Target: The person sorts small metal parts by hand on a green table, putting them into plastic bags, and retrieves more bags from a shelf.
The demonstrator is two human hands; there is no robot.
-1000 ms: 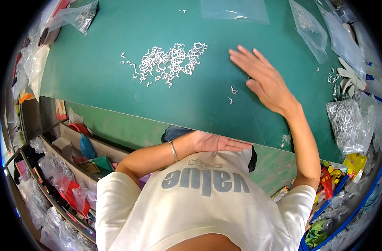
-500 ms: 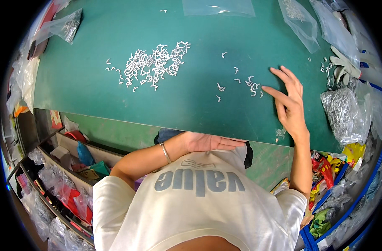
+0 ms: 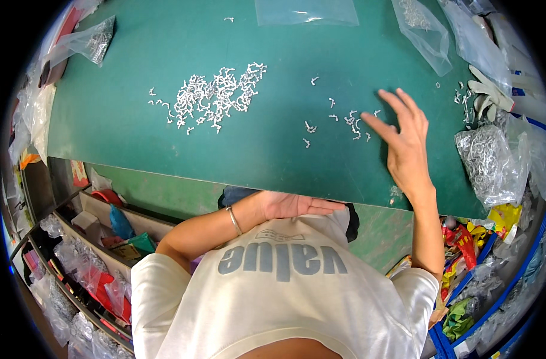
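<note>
A large heap of small, bent silvery metal parts (image 3: 224, 90) lies on the green tabletop (image 3: 255, 149), left of the middle. A smaller cluster of the same parts (image 3: 351, 121) is spread further right, with several single pieces around it. My right hand (image 3: 406, 140) hovers beside this cluster, fingers spread and slightly curled, the index fingertip close to the parts. No part shows between its fingers. Along the table's near edge, my left hand (image 3: 285, 205) rests palm up with its fingers stretched out, and its palm looks bare.
At the right edge are a white glove (image 3: 491, 96), a few loose parts and a clear bag of metal parts (image 3: 487, 164). Other clear bags (image 3: 425, 33) lie along the far side. A bag (image 3: 99, 42) sits far left. Crammed shelves (image 3: 93, 239) stand below the table.
My right hand has shifted slightly left, its index finger now nearer the small cluster. One piece now shows between the index finger and the other fingertips. My left hand stays put.
</note>
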